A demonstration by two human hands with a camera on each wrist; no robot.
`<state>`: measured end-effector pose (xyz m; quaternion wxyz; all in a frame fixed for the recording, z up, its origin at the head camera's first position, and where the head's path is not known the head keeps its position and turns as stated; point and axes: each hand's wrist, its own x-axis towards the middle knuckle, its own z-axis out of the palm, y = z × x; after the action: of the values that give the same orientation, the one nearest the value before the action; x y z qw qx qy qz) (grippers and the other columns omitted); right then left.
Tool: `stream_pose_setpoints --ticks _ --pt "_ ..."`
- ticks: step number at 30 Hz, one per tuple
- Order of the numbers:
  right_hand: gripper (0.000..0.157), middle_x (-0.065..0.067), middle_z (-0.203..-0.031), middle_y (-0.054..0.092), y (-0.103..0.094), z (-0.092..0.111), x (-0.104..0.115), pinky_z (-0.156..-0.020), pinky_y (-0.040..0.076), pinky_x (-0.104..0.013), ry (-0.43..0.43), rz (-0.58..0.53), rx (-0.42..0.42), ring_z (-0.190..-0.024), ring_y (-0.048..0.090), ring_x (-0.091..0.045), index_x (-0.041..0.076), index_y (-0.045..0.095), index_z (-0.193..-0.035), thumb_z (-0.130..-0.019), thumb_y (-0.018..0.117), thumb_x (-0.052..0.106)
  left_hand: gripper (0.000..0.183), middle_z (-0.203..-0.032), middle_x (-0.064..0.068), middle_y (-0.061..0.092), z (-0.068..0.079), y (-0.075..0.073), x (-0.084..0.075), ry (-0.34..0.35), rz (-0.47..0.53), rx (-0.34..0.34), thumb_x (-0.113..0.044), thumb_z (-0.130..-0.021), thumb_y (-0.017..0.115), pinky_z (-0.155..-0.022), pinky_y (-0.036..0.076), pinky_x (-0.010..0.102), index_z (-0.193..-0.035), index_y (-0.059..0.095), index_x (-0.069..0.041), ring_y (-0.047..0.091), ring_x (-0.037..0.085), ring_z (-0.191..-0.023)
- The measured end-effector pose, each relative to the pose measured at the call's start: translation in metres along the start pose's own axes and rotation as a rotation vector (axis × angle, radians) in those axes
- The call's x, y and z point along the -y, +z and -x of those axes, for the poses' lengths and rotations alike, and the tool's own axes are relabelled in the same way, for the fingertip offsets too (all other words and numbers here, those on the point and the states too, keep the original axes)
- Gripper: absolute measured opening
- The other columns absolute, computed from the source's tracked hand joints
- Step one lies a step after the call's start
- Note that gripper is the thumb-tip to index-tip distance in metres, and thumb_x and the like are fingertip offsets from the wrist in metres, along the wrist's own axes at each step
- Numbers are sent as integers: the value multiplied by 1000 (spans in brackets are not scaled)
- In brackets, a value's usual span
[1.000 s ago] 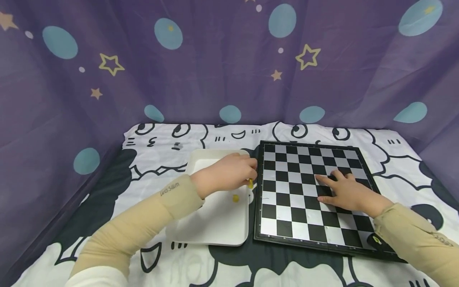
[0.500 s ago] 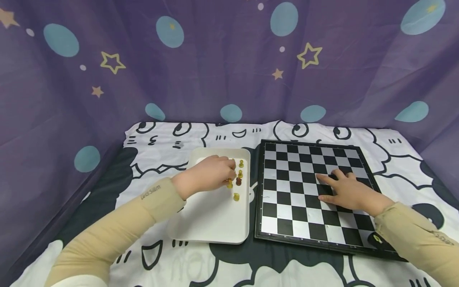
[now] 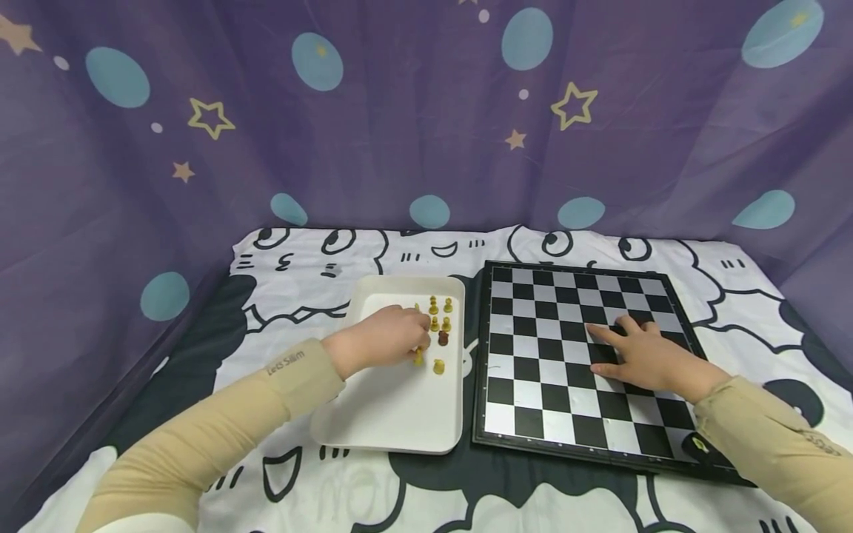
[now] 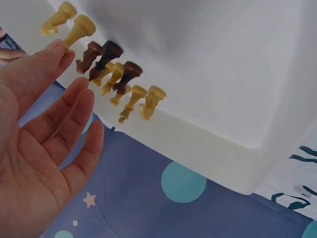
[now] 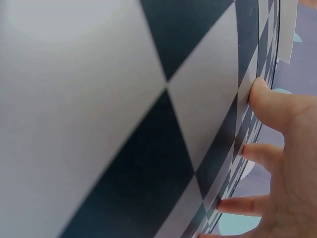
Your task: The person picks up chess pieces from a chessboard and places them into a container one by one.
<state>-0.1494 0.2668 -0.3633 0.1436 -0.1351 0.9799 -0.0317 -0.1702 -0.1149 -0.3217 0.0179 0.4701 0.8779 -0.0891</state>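
A white tray [image 3: 393,422] holds several small yellow and dark brown chess pieces, grouped near its right side. My left hand [image 3: 383,339] is over the tray. In the left wrist view, its thumb and index finger pinch a yellow chess piece [image 4: 80,30], while the other fingers are loosely bent. Beside it stand another yellow piece [image 4: 58,18] and dark pieces [image 4: 106,57]. In the head view my hand hides part of the group. My right hand [image 3: 643,359] rests on the black-and-white chessboard [image 3: 566,377] with fingers spread; its fingertips [image 5: 258,84] touch the squares.
The board lies just right of the tray, a narrow gap between them. A round black object [image 3: 700,446] with a yellow mark sits at the board's near right corner, by the right sleeve. A cartoon-print cloth [image 3: 346,488] lies beneath; a purple curtain [image 3: 426,118] hangs behind.
My left hand has moved left from the tray's right edge, then slightly nearer, uncovering several chess pieces. My right hand stays in place on the board.
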Motion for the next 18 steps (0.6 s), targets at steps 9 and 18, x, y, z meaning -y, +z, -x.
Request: stream_pose_setpoints --ticks 9,18 --pt "83 -30 -129 37 1 2 2 -71 46 -63 -6 -9 -22 -104 42 -54 15 42 -142 -80 53 69 8 -88 0 62 -1 6 -3 -20 -7 71 -22 -79 74 -64 45 31 -77 68 -17 54 17 -79" --pt "82 -30 -130 38 2 3 2 -71 46 -64 -11 -6 -29 -104 42 -54 15 43 -142 -80 54 69 9 -89 -1 62 -1 8 -3 -23 4 70 -24 -79 75 -64 44 31 -79 69 -17 54 16 -79"
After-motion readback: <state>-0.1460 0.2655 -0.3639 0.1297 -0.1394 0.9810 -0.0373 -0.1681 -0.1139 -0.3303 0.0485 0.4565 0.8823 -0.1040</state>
